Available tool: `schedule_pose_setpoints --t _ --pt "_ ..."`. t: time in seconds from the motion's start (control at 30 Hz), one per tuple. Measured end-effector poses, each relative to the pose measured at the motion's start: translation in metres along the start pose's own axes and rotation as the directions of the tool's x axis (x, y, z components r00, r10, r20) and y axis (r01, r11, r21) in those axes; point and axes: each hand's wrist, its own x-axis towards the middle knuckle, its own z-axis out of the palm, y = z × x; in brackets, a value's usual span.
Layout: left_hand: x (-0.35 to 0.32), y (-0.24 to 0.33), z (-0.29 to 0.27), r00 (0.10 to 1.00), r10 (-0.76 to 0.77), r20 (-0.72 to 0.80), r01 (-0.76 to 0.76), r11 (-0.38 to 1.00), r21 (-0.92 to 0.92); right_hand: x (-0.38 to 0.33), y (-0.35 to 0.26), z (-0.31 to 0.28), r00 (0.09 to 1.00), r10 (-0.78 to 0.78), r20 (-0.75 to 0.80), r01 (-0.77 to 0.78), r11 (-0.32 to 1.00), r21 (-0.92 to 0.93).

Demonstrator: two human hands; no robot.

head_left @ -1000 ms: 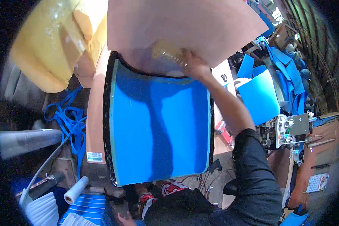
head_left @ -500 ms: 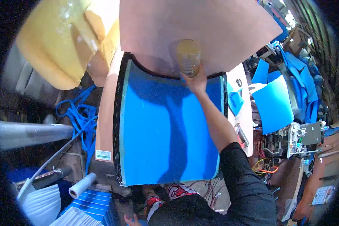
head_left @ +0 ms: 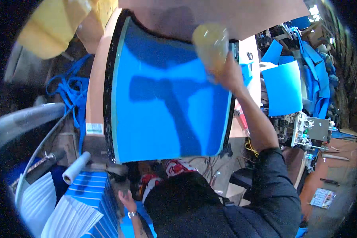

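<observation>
My right hand (head_left: 231,75) is wrapped round a clear plastic container (head_left: 211,43), bottle- or jar-like, with something yellowish in it. The container hangs above the far right part of a smooth blue sheet (head_left: 154,127), and its shape is partly smeared by motion. Black edging (head_left: 110,91) runs along the sheet's sides and its curved far edge. Shadows of my arm and the container fall across the blue surface. Low at my left side, my left hand (head_left: 127,200) is apart from the sheet, its fingers spread with nothing in them; a wristwatch (head_left: 132,214) sits on that wrist.
Beyond the sheet stands a large pinkish board (head_left: 265,16). Yellow foam (head_left: 53,31) and tangled blue strips (head_left: 73,89) lie left, above a white roll (head_left: 76,168) and blue stacked material (head_left: 92,186). To the right are scissors (head_left: 249,55), blue pieces (head_left: 282,89) and a machine (head_left: 303,129).
My right hand has lifted the container and drawn it rightward and nearer. The view has shifted, with the sheet now higher in the picture. More of my left hand shows.
</observation>
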Motion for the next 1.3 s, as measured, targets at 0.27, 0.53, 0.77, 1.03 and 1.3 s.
schedule_pose_setpoints --t 0.27,0.53,0.77,1.03,1.3 --pt "0.023 -0.002 0.014 0.998 -0.031 0.052 0.035 0.997 -0.068 -0.016 -0.006 -0.005 0.935 -0.329 0.131 0.354 0.883 -0.308" --pt "0.04 -0.03 -0.03 0.995 -0.095 -0.01 0.094 0.991 -0.098 -0.031 -0.024 -0.014 0.953 -0.102 0.287 0.218 0.886 -0.41" --pt "0.053 -0.024 -0.019 0.998 0.003 0.057 0.004 0.993 -0.117 -0.121 -0.026 0.012 0.892 -0.209 0.4 0.298 0.938 -0.176" --pt "0.054 0.023 -0.058 0.994 0.068 0.084 -0.076 0.993 0.093 0.105 -0.065 0.084 0.801 0.319 -0.507 0.379 0.386 0.841" --pt "0.061 0.036 -0.1 0.999 0.039 0.028 -0.043 0.985 0.169 0.039 -0.13 0.155 0.816 0.494 -0.299 0.284 0.109 0.953"
